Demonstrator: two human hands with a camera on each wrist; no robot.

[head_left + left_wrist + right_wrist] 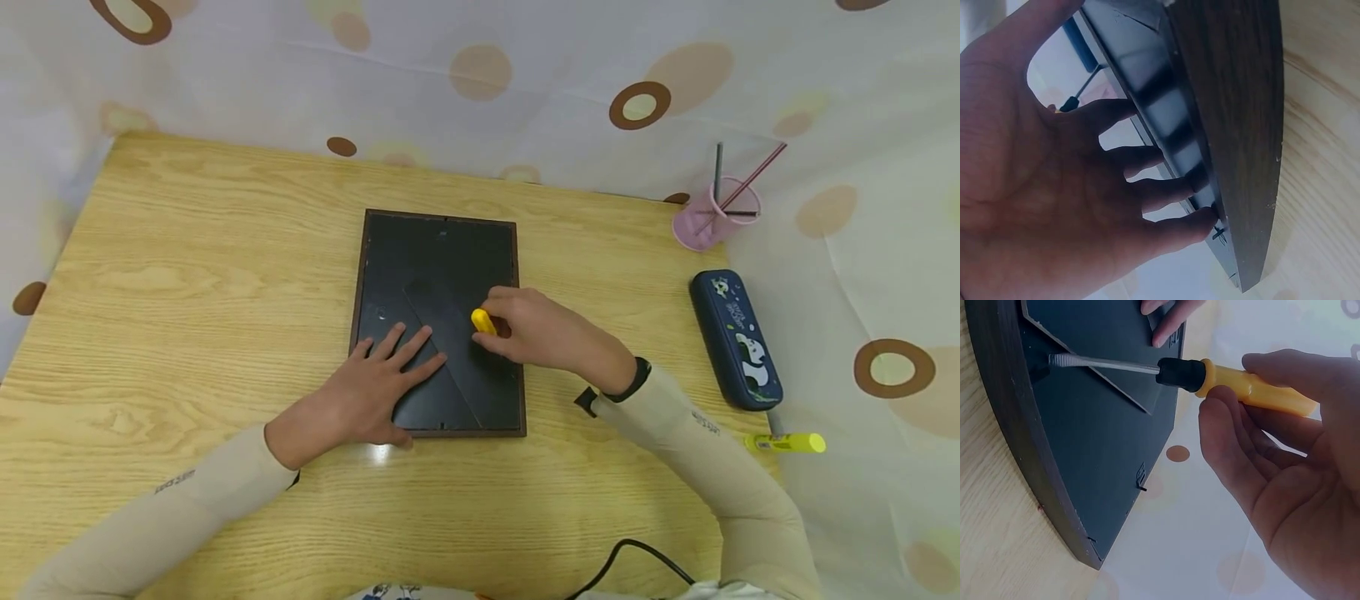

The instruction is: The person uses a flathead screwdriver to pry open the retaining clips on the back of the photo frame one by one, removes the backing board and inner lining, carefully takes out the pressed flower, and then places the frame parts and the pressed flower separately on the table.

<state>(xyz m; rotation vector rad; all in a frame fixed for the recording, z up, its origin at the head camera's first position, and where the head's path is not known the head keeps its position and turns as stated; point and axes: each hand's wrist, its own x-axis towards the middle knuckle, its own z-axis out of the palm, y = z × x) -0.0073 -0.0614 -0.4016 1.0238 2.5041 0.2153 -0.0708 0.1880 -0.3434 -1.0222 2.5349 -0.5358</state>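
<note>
Holding screwdriver [1180,374], R grip [534,329]; shaft [1122,364] hidden, head cam.

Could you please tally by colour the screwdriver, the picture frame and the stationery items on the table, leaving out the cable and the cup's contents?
Yellow: 2 (screwdriver, by its handle; capped tube)
Pink: 1 (pencil cup)
Dark blue: 1 (pencil case)
Black and dark brown: 1 (picture frame)
Total: 5
</note>
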